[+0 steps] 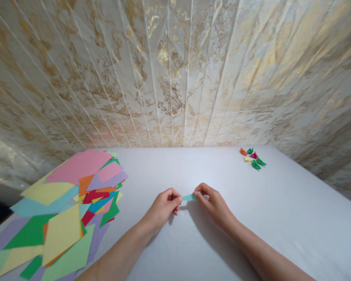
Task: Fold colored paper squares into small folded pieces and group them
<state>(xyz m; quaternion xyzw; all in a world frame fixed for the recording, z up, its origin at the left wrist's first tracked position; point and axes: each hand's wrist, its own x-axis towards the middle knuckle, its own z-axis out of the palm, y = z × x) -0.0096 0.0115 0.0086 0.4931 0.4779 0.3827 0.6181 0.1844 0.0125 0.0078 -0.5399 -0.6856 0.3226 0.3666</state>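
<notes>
A small piece of light blue paper [188,197] is stretched between my two hands, just above the white table. My left hand [167,201] pinches its left end between thumb and fingers. At the other end, my right hand [209,198] grips the paper with thumb and forefinger. The fingertips cover both ends, so how the paper is folded there cannot be seen.
Overlapping sheets and scraps of coloured paper [62,232] spread over the table's left side. Several small folded paper pieces [256,165], green, orange, red and yellow, lie at the back right. A white and gold curtain [175,78] hangs behind the white table [280,210].
</notes>
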